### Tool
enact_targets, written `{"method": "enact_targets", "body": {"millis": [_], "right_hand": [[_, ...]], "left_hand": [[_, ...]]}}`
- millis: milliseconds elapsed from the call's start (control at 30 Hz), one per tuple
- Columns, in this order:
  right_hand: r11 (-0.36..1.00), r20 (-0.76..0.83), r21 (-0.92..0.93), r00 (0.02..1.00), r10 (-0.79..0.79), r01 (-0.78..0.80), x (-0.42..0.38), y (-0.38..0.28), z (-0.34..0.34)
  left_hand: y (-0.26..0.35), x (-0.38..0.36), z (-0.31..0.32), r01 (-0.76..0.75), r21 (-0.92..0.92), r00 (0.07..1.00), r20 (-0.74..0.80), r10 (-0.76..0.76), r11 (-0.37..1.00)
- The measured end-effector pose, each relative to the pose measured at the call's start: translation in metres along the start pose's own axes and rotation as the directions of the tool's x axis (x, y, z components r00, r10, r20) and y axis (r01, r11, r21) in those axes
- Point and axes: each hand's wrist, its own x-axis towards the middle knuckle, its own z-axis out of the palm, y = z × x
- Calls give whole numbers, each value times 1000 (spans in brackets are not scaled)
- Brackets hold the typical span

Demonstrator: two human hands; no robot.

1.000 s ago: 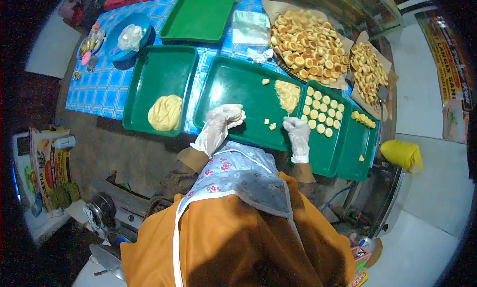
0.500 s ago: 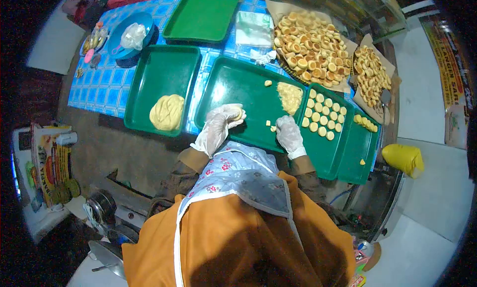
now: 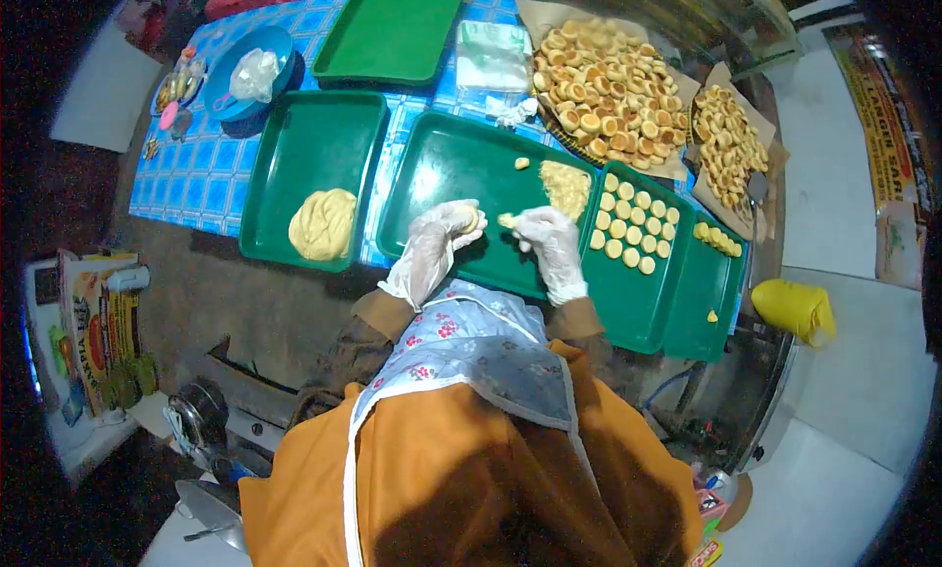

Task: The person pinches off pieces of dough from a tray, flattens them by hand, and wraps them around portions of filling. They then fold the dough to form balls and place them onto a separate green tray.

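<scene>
Over the middle green tray (image 3: 412, 189), my left hand (image 3: 432, 245), in a clear glove, curls around a small piece of dough (image 3: 473, 220) at its fingertips. My gloved right hand (image 3: 551, 243) faces it a short way off, pinching a little pale yellow dough bit (image 3: 506, 220) between thumb and finger. Behind my right hand lies a rough pale yellow mass (image 3: 566, 188), with one small loose piece (image 3: 522, 163) beside it. Several flat round dough pieces (image 3: 636, 222) stand in rows on the tray (image 3: 628, 312) to the right.
A large dough lump (image 3: 322, 224) rests in the left green tray (image 3: 339, 126). Browned round pastries (image 3: 613, 91) are heaped at the back right, with a second heap (image 3: 728, 145) beside them. A blue basin (image 3: 224, 77) holds a plastic bag. Another green tray (image 3: 392, 32) lies behind.
My right hand has moved up and left from the tray surface toward my left hand, with a small dough bit now in its fingers. My left hand stays nearly in place.
</scene>
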Motion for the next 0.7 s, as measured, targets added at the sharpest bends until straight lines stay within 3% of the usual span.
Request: {"method": "enact_targets", "body": {"millis": [67,100,300,400,500,567,700], "right_hand": [[966,-98,-253,992,-79,52,24,39,9],[880,-99,-431,959,-266,200,41,73,5],[819,-119,-532,938,-326,218,44,74,12],[866,-170,-487,960,-224,115,44,71,7],[994,-193,-82,980,49,-66,32,52,1],[997,-165,50,984,65,-58,22,30,-1],[989,-121,150,992,35,-16,18,24,-7]], "left_hand": [[-14,19,-8,61,41,998,-38,-59,997],[-23,29,-14,87,60,995,-60,-83,994],[-71,65,-21,137,-34,989,-43,-138,990],[-92,79,-27,84,-1,994,-66,-84,996],[-100,86,-33,113,93,990,-91,-105,989],[-101,85,-31,114,150,991,-81,-102,982],[-91,82,-24,152,-4,985,-77,-152,988]]}}
